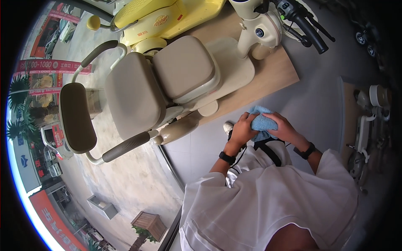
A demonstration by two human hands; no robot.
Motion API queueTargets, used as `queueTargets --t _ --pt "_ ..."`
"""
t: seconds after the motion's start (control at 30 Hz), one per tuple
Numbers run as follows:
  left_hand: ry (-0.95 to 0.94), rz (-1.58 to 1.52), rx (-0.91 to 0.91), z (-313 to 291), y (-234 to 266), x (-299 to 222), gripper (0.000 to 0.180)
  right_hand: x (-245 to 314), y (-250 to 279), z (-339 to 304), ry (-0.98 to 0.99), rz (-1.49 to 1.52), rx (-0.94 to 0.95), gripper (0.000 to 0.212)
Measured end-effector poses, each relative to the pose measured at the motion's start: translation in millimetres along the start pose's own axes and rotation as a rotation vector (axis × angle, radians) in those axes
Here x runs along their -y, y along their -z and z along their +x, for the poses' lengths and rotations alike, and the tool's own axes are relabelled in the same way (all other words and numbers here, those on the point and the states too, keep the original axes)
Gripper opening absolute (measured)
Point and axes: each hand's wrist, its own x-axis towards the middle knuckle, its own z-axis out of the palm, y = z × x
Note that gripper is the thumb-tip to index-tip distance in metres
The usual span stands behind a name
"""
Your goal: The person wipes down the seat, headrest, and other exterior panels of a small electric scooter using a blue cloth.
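Observation:
A bunched blue cloth [264, 123] is held in front of my body between both hands. My left hand [243, 129] has its fingers wrapped round the cloth's left side. On the right side, my right hand [284, 126] grips it with the fingers bent over the top. Each wrist wears a black band. Ahead and to the left stands a beige electric scooter with a front seat [184, 69], a wide rear seat [132, 94] and a padded backrest [78, 117]. Both hands are apart from the scooter.
The scooter stands on a wooden platform [272, 79] above grey floor tiles. Its handlebar [307, 27] is at the far right. A yellow scooter [155, 25] is behind it. More small vehicles [360, 138] stand at the right. Past the glass on the left is a wooden planter [148, 226].

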Motion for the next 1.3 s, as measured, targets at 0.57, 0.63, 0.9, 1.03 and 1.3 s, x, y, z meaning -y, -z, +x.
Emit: queueTargets --t 0.57,0.63,0.9,1.03,1.3 --pt "-0.051 0.202 -0.757 89.2 149.4 145.8 0.078 37.1 -110.7 276.6 0.349 0.0 -0.217 0.053" --pt "-0.032 0.302 -0.795 113.6 150.7 178.3 0.078 7.5 -130.4 311.8 0.418 -0.199 -0.32 0.053" --pt "0.116 0.311 -0.522 136.9 146.6 227.5 0.077 -50.8 -155.3 355.3 0.317 -0.245 -0.217 0.062" --pt "0.186 0.327 -0.468 160.1 169.2 223.2 0.077 -44.6 -146.0 387.6 0.295 -0.182 -0.176 0.062" --pt "0.164 0.389 -0.501 243.5 231.2 261.0 0.072 -35.6 -130.4 498.2 0.299 -0.16 -0.175 0.058"
